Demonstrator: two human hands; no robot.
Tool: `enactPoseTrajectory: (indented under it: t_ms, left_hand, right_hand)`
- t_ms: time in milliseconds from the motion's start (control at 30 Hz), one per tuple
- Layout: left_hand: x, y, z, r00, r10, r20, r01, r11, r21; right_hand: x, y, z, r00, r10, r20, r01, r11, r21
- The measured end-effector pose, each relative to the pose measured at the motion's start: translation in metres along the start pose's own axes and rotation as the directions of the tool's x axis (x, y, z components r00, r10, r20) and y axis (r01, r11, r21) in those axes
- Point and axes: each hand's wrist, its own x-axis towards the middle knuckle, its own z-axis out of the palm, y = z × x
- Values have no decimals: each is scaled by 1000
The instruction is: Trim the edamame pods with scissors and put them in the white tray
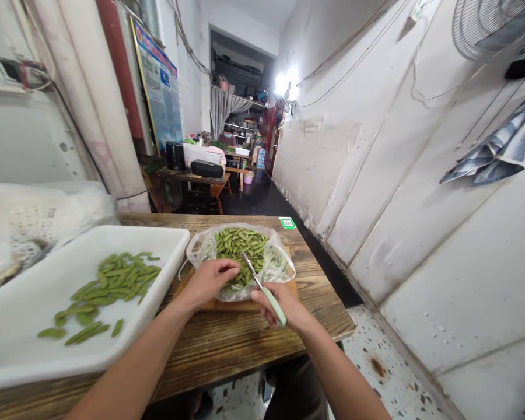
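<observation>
My right hand point(277, 303) is wrapped round the pale green handles of a pair of scissors point(272, 306). Their metal blades point up and away, over a heap of green soybean pods point(245, 242). The pods fill an open clear plastic bag point(284, 262) on a wooden board point(238, 305). At the bag's left side, my left hand point(214, 277) has thumb and fingertips drawn together just above the pods; whatever lies between them is too small to make out. To the left, a white tray point(126, 332) holds a loose pile of pods point(122, 280).
The wooden table point(227, 341) carries all this, with a green-edged code sticker point(287, 223) at its far right corner. Filled plastic bags point(39, 216) sit behind the tray. Farther off are another table with a black case point(207, 169) and a seated person point(227, 137). A white wall runs along the right.
</observation>
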Motion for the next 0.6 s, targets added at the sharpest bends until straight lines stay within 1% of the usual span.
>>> enactPoseTrajectory:
  t_ms: [67, 100, 133, 167, 200, 267, 333, 400, 467, 600]
  left_hand:
    - [0, 0, 2, 993, 47, -104, -48, 999, -7]
    - [0, 0, 3, 985, 44, -164, -51, 998, -43]
    - [0, -1, 5, 978, 13, -206, -37, 993, -110]
    - [-1, 0, 7, 976, -37, -217, -8, 979, -205]
    - [-1, 0, 8, 975, -97, -200, 29, 948, -317]
    - [-2, 3, 11, 970, -203, -133, 106, 848, -520]
    - [-3, 6, 13, 957, -273, -92, 154, 755, -637]
    - [-4, 8, 13, 942, -325, -84, 177, 694, -698]
    - [-5, 10, 13, 936, -343, -80, 180, 660, -730]
    - [-7, 12, 15, 930, -354, -97, 168, 645, -745]
  right_hand:
    - [1, 2, 1, 999, -23, -24, 23, 1000, 13]
    - [1, 3, 1, 999, -31, -29, 32, 999, 11]
    - [1, 3, 2, 999, -36, -27, 37, 999, 8]
    - [1, 3, 2, 999, -40, -19, 40, 999, 5]
    - [1, 4, 3, 999, -43, -8, 43, 999, 3]
    - [0, 4, 4, 999, -42, 8, 42, 999, -7]
    - [-1, 3, 5, 999, -47, 13, 47, 999, -17]
    - [-2, 3, 6, 998, -52, 23, 52, 998, -18]
    - [-2, 4, 7, 998, -55, 44, 55, 998, -11]
    - [-2, 4, 8, 996, -58, 65, 60, 998, -20]
